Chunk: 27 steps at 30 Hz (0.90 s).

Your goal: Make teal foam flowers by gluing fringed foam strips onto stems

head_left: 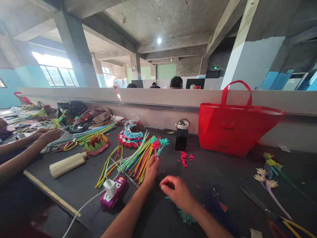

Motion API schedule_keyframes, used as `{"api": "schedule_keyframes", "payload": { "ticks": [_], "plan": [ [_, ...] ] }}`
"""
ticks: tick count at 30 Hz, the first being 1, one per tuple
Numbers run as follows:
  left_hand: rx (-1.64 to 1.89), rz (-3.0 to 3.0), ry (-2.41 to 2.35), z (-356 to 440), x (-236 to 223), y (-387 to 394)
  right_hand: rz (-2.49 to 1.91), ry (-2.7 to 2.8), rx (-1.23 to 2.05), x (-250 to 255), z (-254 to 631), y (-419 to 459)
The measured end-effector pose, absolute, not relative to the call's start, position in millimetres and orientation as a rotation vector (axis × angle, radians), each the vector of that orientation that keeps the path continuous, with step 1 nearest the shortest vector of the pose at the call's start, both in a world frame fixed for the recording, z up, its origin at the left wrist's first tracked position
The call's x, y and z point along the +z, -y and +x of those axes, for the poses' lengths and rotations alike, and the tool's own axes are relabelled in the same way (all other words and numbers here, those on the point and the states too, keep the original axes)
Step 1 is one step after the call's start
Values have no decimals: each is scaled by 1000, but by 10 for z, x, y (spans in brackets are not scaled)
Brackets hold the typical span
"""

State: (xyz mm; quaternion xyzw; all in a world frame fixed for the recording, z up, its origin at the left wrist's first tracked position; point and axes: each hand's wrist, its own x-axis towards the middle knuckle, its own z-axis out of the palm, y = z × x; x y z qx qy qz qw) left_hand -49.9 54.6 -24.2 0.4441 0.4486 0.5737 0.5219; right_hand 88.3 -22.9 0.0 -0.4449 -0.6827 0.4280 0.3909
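Observation:
My left hand [151, 170] is closed around the stem of a small red flower [156, 144], held upright. Teal flowers [163, 142] show just behind it, over a bundle of coloured pipe-like sticks [142, 162]. My right hand [179, 193] is apart from the flower, thumb and forefinger curled together; whether something tiny is pinched there is hidden. Under that hand lies a teal fringed piece [185, 216]. Red cut bits [183, 158] are scattered on the dark table beyond my hands.
A purple power strip [115, 195] with a white plug and cable sits left of my forearm. A phone [182, 139] leans upright near a red bag [223, 129]. Scissors [257, 200] and finished flowers [266, 178] lie right. A co-worker's hands [49, 135] are at left.

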Motion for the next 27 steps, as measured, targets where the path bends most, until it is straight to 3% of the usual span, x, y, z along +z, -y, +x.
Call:
{"api": "schedule_keyframes", "payload": {
  "ticks": [14,27],
  "plan": [
    [1070,907,-545,-413,-186,-343,-1229,1312,868,-100,1138,-60],
    [988,1126,-564,-297,-254,-281,-1155,1393,718,-103,1133,-77]
  ]
}}
